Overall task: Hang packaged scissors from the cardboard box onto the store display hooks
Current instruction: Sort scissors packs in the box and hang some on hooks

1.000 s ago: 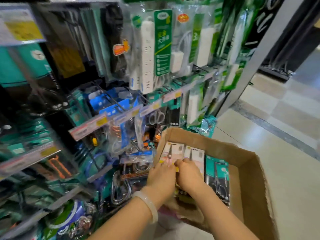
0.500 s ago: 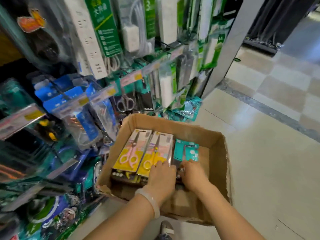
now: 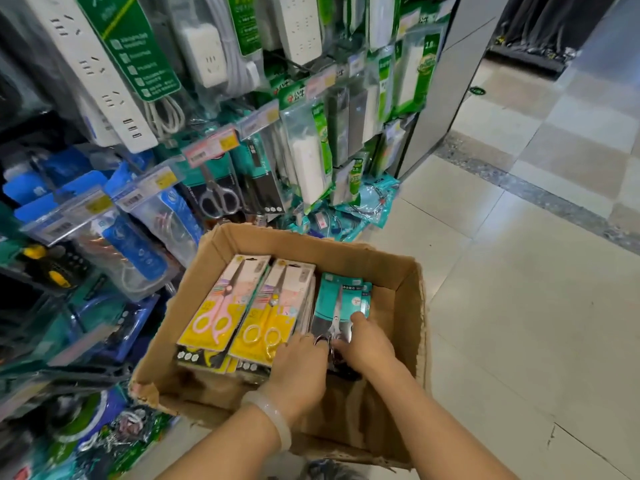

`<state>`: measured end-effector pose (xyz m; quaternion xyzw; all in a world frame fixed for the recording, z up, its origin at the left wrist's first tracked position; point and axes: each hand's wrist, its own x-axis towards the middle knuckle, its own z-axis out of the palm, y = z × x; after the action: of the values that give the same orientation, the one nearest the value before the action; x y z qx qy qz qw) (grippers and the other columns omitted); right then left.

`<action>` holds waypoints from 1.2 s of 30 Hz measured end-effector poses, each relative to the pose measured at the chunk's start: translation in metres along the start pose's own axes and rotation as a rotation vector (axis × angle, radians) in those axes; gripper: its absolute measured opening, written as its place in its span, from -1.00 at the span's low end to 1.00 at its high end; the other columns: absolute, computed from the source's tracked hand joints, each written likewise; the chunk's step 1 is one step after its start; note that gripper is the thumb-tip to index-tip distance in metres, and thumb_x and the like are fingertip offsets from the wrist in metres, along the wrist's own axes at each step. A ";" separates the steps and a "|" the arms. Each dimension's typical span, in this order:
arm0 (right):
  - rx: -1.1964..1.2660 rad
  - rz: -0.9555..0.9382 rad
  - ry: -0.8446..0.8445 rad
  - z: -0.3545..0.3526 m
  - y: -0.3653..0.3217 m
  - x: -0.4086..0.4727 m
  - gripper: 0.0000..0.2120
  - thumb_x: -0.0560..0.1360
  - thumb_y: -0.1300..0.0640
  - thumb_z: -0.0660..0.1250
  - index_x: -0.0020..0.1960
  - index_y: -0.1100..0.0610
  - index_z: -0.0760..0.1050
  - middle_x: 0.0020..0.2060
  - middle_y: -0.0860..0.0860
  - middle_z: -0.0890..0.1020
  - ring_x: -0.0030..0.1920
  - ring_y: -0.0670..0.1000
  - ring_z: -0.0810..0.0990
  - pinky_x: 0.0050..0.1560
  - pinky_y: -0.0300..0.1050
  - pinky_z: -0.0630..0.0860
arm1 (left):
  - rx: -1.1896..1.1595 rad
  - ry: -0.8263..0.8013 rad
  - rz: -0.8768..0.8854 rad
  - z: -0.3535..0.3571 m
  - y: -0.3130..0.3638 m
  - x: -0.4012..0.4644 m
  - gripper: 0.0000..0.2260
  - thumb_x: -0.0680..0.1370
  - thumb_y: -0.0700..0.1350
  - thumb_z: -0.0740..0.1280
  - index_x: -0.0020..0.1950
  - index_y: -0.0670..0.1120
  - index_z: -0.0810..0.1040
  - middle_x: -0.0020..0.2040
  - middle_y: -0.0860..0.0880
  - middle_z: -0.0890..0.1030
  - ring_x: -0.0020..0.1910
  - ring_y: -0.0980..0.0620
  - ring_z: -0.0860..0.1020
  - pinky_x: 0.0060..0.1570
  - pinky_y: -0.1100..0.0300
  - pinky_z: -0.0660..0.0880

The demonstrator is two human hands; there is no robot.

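An open cardboard box [image 3: 405, 289] sits on the floor by the display rack. Inside lie two stacks of yellow-and-pink packaged scissors [image 3: 221, 313], [image 3: 273, 317] and a stack of teal packaged scissors [image 3: 341, 299]. My left hand [image 3: 299, 372] and my right hand [image 3: 363, 344] both reach into the box and grip the near end of the teal stack from either side, fingers curled around it. A pack of grey-handled scissors [image 3: 218, 197] hangs on a display hook above the box.
The rack [image 3: 211, 147] is crowded with hanging power strips, blue packs and price tags. Teal packets [image 3: 363, 209] lie on the floor behind the box. Tiled floor [image 3: 519, 306] stretches to the right. A grey pillar [image 3: 440, 81] stands at the rack's end.
The view has dropped toward the box. Both hands have shifted right from the yellow packs onto the teal stack and closed around its near end.
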<state>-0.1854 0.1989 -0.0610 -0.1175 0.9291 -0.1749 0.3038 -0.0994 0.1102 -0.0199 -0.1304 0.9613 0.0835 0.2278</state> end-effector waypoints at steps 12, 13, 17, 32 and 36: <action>0.400 0.174 -0.079 -0.002 -0.002 0.017 -0.51 0.43 0.15 0.44 0.28 0.13 0.31 0.21 0.07 0.54 0.17 0.07 0.55 0.04 -0.12 0.52 | -0.233 0.003 -0.001 -0.003 -0.012 0.007 -0.71 0.58 -0.05 0.23 0.29 -0.05 0.45 0.24 -0.08 0.50 0.23 -0.07 0.46 0.16 0.07 0.43; 0.410 0.178 -0.088 -0.003 -0.001 0.016 -0.57 0.45 0.15 0.42 0.26 0.13 0.35 0.20 0.07 0.55 0.17 0.06 0.56 0.03 -0.13 0.52 | -0.254 0.010 0.000 -0.006 -0.010 0.008 -0.72 0.58 -0.04 0.23 0.28 -0.05 0.46 0.23 -0.07 0.51 0.23 -0.06 0.46 0.15 0.08 0.44; 0.487 0.187 -0.093 -0.009 0.003 0.011 -0.64 0.49 0.17 0.37 0.25 0.12 0.40 0.20 0.06 0.56 0.15 0.04 0.57 0.01 -0.15 0.53 | -0.316 0.044 0.004 -0.013 -0.004 0.011 -0.70 0.59 -0.04 0.23 0.31 -0.03 0.44 0.27 -0.04 0.50 0.26 -0.02 0.44 0.17 0.15 0.40; 0.767 -0.120 -0.109 -0.046 0.000 -0.038 -0.81 0.50 0.15 0.36 0.09 0.08 0.43 0.00 0.00 0.60 -0.03 -0.03 0.64 -0.10 -0.20 0.62 | -1.592 0.183 -0.467 -0.028 -0.001 0.020 -0.81 0.58 -0.29 0.23 0.10 -0.06 0.54 -0.05 -0.08 0.63 -0.09 -0.07 0.61 -0.12 0.05 0.56; 0.702 0.029 -0.021 -0.033 0.001 -0.017 -0.85 0.51 0.10 0.35 0.03 0.13 0.49 0.03 0.09 0.60 0.05 0.09 0.59 0.08 -0.01 0.54 | -1.570 0.304 -0.548 -0.031 -0.022 0.014 -0.76 0.59 -0.28 0.23 0.25 -0.15 0.50 0.04 -0.10 0.61 -0.03 -0.08 0.58 -0.11 0.10 0.51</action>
<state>-0.1926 0.2132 -0.0274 0.0055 0.8108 -0.4781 0.3377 -0.1178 0.0798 -0.0008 -0.4890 0.5789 0.6507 -0.0487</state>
